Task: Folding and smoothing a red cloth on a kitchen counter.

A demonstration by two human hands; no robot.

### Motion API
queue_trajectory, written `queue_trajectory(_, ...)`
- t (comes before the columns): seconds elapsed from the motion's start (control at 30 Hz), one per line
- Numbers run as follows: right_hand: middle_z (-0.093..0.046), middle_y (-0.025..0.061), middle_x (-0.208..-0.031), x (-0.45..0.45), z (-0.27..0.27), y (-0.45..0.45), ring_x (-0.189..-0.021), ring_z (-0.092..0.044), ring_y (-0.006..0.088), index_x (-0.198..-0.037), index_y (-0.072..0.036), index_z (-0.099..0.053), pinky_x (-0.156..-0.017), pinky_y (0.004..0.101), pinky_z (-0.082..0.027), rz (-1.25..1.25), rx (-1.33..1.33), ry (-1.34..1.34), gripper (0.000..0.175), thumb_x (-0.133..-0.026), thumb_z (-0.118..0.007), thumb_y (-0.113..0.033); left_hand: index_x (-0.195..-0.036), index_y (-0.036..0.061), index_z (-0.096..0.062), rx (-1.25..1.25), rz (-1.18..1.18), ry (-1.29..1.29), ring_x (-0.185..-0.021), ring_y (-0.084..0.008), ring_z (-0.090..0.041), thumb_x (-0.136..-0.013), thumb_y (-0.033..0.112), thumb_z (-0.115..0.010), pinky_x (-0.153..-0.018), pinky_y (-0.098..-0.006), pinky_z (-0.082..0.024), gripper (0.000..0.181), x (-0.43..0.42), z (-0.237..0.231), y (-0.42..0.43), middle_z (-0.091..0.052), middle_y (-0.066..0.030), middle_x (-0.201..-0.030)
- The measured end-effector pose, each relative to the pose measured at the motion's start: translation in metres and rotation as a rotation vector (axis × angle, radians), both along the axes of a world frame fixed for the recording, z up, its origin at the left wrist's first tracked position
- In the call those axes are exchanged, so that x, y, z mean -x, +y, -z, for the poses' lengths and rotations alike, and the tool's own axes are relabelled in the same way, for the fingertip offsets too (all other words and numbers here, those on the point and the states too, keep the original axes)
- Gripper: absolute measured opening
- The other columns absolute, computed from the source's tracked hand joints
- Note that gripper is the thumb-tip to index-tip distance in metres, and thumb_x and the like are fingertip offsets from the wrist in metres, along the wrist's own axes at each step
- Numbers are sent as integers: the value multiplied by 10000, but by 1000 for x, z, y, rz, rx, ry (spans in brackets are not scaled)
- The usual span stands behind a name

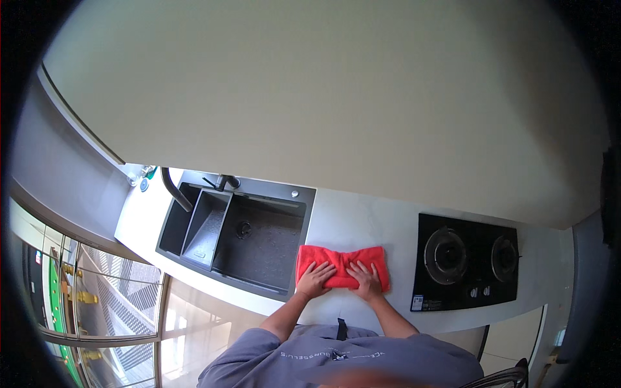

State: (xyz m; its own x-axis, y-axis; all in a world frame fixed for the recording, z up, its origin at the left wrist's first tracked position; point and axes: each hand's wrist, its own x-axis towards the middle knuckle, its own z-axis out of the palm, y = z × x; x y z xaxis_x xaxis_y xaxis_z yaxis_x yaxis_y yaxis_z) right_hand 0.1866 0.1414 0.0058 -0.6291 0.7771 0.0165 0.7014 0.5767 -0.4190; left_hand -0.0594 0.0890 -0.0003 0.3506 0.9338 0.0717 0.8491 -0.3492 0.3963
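A red cloth towel [347, 250] lies folded in a wide rectangle on the pale countertop [361, 213], between the sink and the gas hob. Its upper edge is gathered into creases near the middle. My left hand [315, 280] rests palm down on the towel's left part, fingers pointing inward. On the right part my right hand [365, 281] lies flat in the same way, its fingers slightly spread. Both hands touch the cloth from above, with a narrow strip of it showing between them. The underside of the towel is hidden.
Left of the towel is a dark sink [264, 237] with a sloped insert [206, 228] and a black faucet [174, 190]. A black two-burner gas hob [465, 262] is to the right. A large beige cabinet [315, 97] overhangs the counter's back. A chair back [504, 378] stands lower right.
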Motion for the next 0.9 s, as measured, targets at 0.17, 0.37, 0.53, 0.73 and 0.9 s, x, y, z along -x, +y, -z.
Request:
queue_trajectory(0.17, -457, -6, -1479, 14, -6, 27, -1399, -370, 205, -1365, -239, -533, -1156, 558, -190, 31, -38, 44, 757, -674, -824, -343, -1443, 212, -441, 12, -21, 24, -1413, -193, -352, -721, 398, -748, -1167, -488, -237, 806, 7, -3, 32, -434, 7, -1497)
queue_trajectory(0.37, -285, 68, -1579, 20, -5, 25, -1459, -260, 227, -1474, -220, -383, -1174, 547, -133, 119, -20, 24, 882, -702, -804, -287, -1503, 215, -346, 63, 9, 34, -1453, -221, -269, -738, 376, -725, -1183, -496, -192, 868, 9, -10, 38, -343, -3, -1556)
queue_trajectory(0.53, -266, 88, -1585, 20, 4, -3, -1469, -235, 258, -1515, -175, -300, -1176, 552, -123, 218, -94, 14, 936, -721, -787, -253, -1523, 148, -277, 45, -122, 50, -1461, -249, -253, -748, 344, -719, -1172, -523, -197, 914, -12, -8, 7, -302, -41, -1574)
queue_trajectory(0.73, -304, 97, -1568, -23, 5, -91, -1457, -267, 263, -1483, -179, -369, -1169, 568, -156, 45, 25, -93, 932, -683, -802, -384, -1508, 177, -325, 114, -39, 70, -1451, -246, -283, -756, 381, -736, -1166, -527, -198, 881, -24, -1, -102, -318, -36, -1566)
queue_trajectory(0.9, -322, 133, -1551, -53, 5, -78, -1443, -291, 280, -1454, -200, -418, -1164, 561, -185, 44, 36, 13, 946, -643, -810, -490, -1526, 271, -283, 107, 58, 126, -1464, -236, -251, -783, 515, -671, -1161, -581, -151, 872, 4, -20, -87, -269, -42, -1588)
